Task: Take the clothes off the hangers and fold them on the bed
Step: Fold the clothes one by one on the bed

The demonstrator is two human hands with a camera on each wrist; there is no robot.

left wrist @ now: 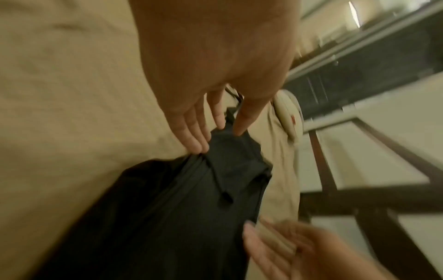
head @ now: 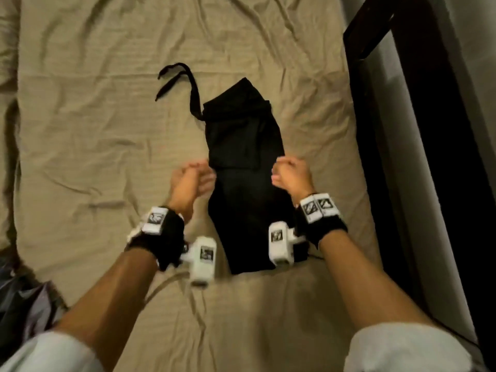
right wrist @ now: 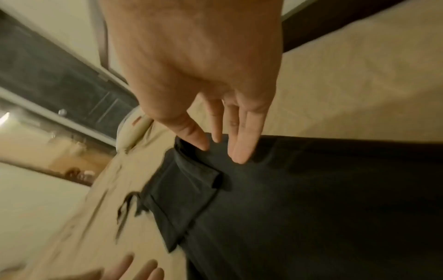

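A black garment (head: 247, 146) lies on the tan bed sheet (head: 94, 130), folded into a long narrow strip, with its thin straps (head: 182, 79) trailing to the far left. My left hand (head: 197, 174) hovers at the strip's left edge. In the left wrist view its fingers (left wrist: 191, 136) are straight, tips at the edge of the black cloth (left wrist: 167, 208), holding nothing. My right hand (head: 285, 170) is at the strip's right edge. The right wrist view shows its fingers (right wrist: 242, 144) relaxed above the cloth (right wrist: 287, 199), empty. Both hands are blurred by motion.
A dark wooden bed frame (head: 402, 130) runs along the right side of the bed. A heap of dark and purplish clothing (head: 24, 304) lies at the lower left edge. Wrinkled bare sheet spreads to the left and beyond the garment.
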